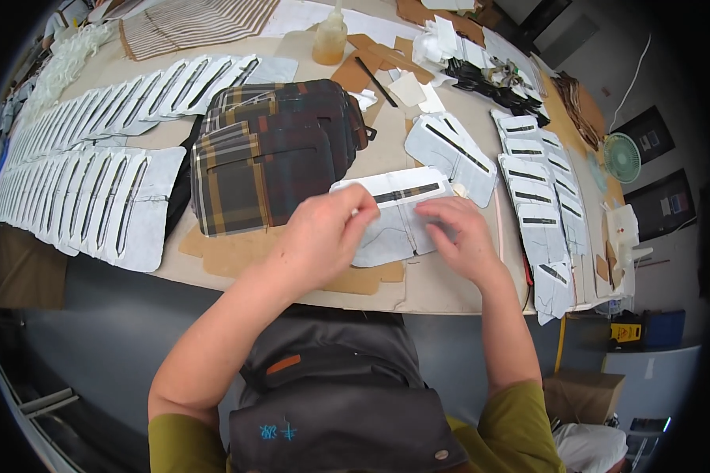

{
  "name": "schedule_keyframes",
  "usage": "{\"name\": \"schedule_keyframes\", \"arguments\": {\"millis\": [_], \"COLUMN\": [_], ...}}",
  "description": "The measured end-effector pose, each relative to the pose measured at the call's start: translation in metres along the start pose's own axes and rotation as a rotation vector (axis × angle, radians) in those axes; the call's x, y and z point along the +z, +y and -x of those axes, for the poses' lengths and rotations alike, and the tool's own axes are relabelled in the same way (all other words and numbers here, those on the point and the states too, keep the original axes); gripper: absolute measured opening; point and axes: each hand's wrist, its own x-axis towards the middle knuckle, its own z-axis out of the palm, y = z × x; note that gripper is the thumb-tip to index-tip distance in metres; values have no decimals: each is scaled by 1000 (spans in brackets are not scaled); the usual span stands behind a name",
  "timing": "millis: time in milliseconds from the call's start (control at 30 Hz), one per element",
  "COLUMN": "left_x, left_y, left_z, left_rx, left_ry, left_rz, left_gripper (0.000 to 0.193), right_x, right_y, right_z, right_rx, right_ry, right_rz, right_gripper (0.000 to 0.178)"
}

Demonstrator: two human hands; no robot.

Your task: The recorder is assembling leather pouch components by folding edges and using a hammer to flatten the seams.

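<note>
A light grey fabric panel (386, 232) lies at the table's front edge, with a white strip across its top framing a dark plaid slot (406, 193). My left hand (323, 232) is at the panel's left side, its thumb and fingers pinched together. Whatever is between them, if anything, is too small to make out. Over the panel's right part, my right hand (461, 236) has its fingers lightly bent and the thumb apart from them. Just behind and to the left lies a stack of dark plaid fabric pieces (276, 154).
Rows of overlapping grey slotted panels (126, 197) cover the table's left; more panels (532, 189) are at the right. Another panel (450, 150) lies behind my right hand. A glue bottle (330, 39) and brown card pieces (371, 63) are farther back. Brown cardboard (237, 256) lies near the front edge.
</note>
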Motion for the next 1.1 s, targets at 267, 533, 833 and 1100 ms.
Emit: {"name": "schedule_keyframes", "arguments": {"millis": [267,533,833,1100], "left_x": [-48,-83,-94,-70], "left_y": [-11,-35,-26,4], "left_z": [75,142,149,119], "left_rx": [-380,-451,-243,-180], "left_ry": [-112,119,91,-109], "left_rz": [456,1143,1049,326], "left_gripper": [15,23,19,13], "right_x": [8,12,34,33], "right_y": [-43,-12,-138,-87], "right_z": [4,-4,3,-50], "right_rx": [-89,-125,-334,-114], "right_ry": [-129,31,-187,-117], "right_rz": [18,-120,-47,-44], "right_gripper": [54,43,44,36]}}
